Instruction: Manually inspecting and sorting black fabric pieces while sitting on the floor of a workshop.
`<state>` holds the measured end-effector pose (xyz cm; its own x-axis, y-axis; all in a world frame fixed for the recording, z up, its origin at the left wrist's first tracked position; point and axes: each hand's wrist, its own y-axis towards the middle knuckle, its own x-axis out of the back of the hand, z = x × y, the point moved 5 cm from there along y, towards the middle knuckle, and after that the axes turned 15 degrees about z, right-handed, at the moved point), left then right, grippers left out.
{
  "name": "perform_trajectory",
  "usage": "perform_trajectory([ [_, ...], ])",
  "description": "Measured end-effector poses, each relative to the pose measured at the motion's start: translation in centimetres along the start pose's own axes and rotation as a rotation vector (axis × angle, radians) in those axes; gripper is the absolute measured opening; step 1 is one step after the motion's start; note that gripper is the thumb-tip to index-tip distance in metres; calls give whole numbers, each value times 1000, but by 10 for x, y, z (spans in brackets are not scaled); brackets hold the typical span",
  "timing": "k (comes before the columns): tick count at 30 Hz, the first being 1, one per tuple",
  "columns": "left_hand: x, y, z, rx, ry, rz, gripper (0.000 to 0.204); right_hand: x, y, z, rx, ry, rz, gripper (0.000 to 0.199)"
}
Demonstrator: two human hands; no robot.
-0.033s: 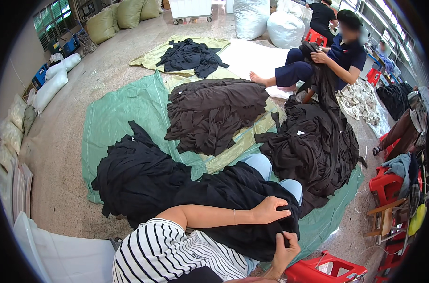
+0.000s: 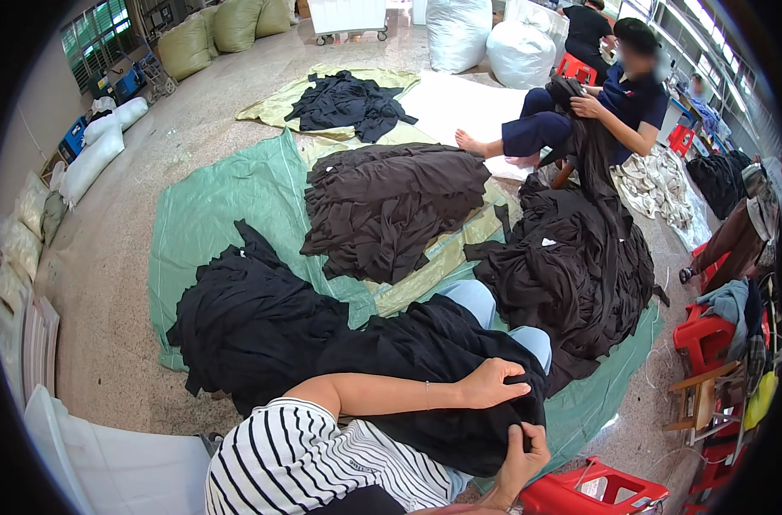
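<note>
Across my lap lies a black garment (image 2: pixel 434 352), its folds running left into a heap of black garments (image 2: pixel 245 318). My left hand (image 2: pixel 494 384) is closed, thumb and fingers pinching the black cloth near its right end. Just below, my right hand (image 2: pixel 525 453) grips the edge of the same garment between thumb and curled fingers. A short stretch of cloth lies between the two hands. My light-blue trouser knees show beyond the garment. Which part of the garment I hold cannot be made out.
Dark brown garments form one pile (image 2: pixel 395 202) ahead and another (image 2: pixel 571 266) to the right, on green sheeting (image 2: pixel 223 189). A co-worker (image 2: pixel 631 103) sits handling brown cloth. A red stool (image 2: pixel 593 489) stands by my right side, a white bin (image 2: pixel 99 455) at lower left.
</note>
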<state>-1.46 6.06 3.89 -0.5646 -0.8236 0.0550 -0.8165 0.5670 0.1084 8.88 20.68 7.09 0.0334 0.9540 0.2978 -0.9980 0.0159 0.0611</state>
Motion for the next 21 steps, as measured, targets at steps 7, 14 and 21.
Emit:
perform_trajectory([
  [7,-12,-6,-5,-38,135,184,24,-12,-6,5,109,588,-29,10],
  [14,-15,-10,0,132,-498,393,18,-14,2,24,138,-316,17,12],
  [21,-7,-12,0,137,-331,501,18,-25,-4,37,191,-479,-50,13],
])
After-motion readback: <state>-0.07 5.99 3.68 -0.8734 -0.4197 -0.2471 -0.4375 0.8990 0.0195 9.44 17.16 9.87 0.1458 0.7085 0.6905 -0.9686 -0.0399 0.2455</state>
